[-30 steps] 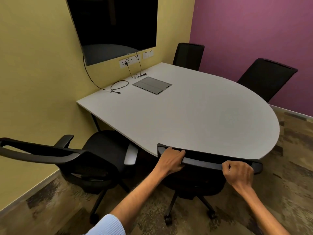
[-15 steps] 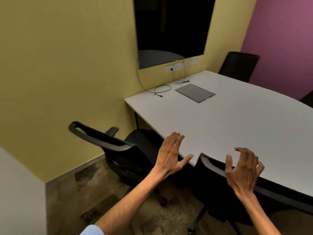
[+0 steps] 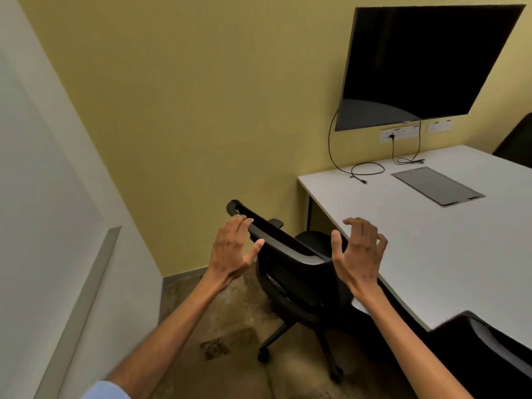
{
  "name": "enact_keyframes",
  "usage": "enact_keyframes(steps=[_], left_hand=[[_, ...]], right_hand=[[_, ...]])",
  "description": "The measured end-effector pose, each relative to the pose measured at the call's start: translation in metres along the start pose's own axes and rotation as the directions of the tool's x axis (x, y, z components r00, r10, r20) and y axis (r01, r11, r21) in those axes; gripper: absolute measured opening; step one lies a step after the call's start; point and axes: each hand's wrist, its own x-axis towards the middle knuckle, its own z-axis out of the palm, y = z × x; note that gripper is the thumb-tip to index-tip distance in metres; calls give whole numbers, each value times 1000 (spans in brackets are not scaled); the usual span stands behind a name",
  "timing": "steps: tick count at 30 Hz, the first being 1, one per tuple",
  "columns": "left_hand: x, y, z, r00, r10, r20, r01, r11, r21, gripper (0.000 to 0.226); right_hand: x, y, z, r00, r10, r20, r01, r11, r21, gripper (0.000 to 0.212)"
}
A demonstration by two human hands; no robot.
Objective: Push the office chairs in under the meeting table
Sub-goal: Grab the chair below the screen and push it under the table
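A black office chair [image 3: 299, 280] stands pulled out from the near left corner of the white meeting table [image 3: 426, 243], its back toward me and angled. My left hand [image 3: 233, 251] is open, fingers at the left end of the chair's top rail. My right hand [image 3: 358, 251] is open with curled fingers, just beside the rail's right end, holding nothing. A second black chair [image 3: 495, 355] sits tucked against the table edge at the lower right. A third chair [image 3: 518, 142] shows at the far right edge.
A dark wall screen [image 3: 426, 67] hangs on the yellow wall above sockets, with cables [image 3: 368, 168] trailing onto the table. A grey cable hatch [image 3: 437, 185] is set in the tabletop. A white wall [image 3: 43, 226] closes the left side. Carpet [image 3: 224, 326] lies around the chair.
Both hands let go of the tucked-in chair's back and moved left to the pulled-out chair. My view turned left, so the purple wall is out of sight.
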Motion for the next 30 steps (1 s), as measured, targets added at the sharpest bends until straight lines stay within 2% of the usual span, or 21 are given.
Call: enact_keyframes(steps=[9, 14, 17, 18, 21, 22, 27, 30], left_hand=[[23, -105, -24, 1000, 17, -24, -17, 1000, 12, 62], [40, -144, -15, 991, 96, 90, -94, 995, -28, 67], [48, -145, -2, 966, 149, 210, -142, 989, -48, 66], [49, -153, 9, 941, 173, 292, -156, 984, -82, 66], [55, -142, 19, 914, 204, 350, -184, 979, -91, 66], [61, -144, 32, 883, 244, 401, -211, 970, -124, 67], [67, -142, 63, 834, 336, 438, -275, 941, -198, 68], [104, -150, 94, 788, 400, 467, -335, 916, -220, 51]], right_hand=[[17, -93, 74, 999, -33, 7, 33, 998, -60, 42], [12, -123, 106, 997, 38, 64, -29, 992, -124, 43], [2, -128, 119, 990, 87, 109, -67, 982, -174, 37], [-9, -129, 132, 980, 141, 141, -110, 971, -211, 37], [-14, -126, 134, 962, 179, 205, -117, 952, -281, 41], [-18, -123, 145, 946, 232, 225, -155, 937, -314, 42], [-31, -112, 154, 901, 309, 304, -182, 906, -382, 54], [-16, -98, 171, 899, 343, 274, -199, 875, -442, 63]])
